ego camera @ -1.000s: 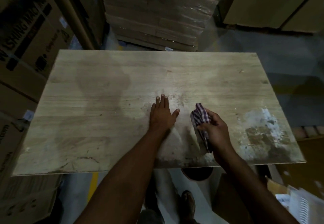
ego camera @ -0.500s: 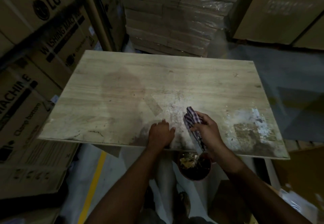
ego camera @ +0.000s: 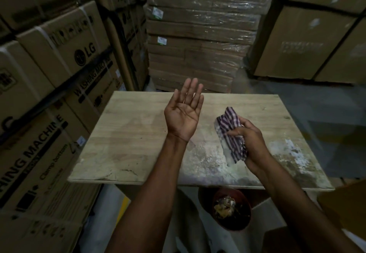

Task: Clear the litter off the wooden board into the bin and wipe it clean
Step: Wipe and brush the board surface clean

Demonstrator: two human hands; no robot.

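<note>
Litter [ego camera: 224, 207] sits nearest of all, a crumpled yellowish wad down in one round dark-red bin [ego camera: 231, 209] on the floor, just under the near edge of the board. Can't really tell what the scraps are made of, it's pretty dim down there.

Above that is one wooden board [ego camera: 138, 134], rectangular, pale grain, flat and matte. Its near right part is blotchy with whitish chalky smears and a few darker stains, while the left half looks mostly bare wood with some scuffs along the near edge.

Two bare hands over it. Right hand [ego camera: 251, 142] is closed around one checked cloth [ego camera: 229, 132], purple and white, bunched up soft with a fold poking out past the fingers, hanging over the smeared patch; can't tell if the cloth actually touches the wood. Left hand [ego camera: 184, 114] is lifted clear of the board, palm up, fingers straight and close together, holding nothing.

Further back, cardboard boxes [ego camera: 59, 59] stack up on the left, brown with black print reading LG and WASHING MACHINE, strapped with white bands. Straight ahead is one stack of flat cartons [ego camera: 198, 35] wrapped in shiny plastic film with small white labels. More big plain cartons [ego camera: 316, 35] are on the far right.
</note>
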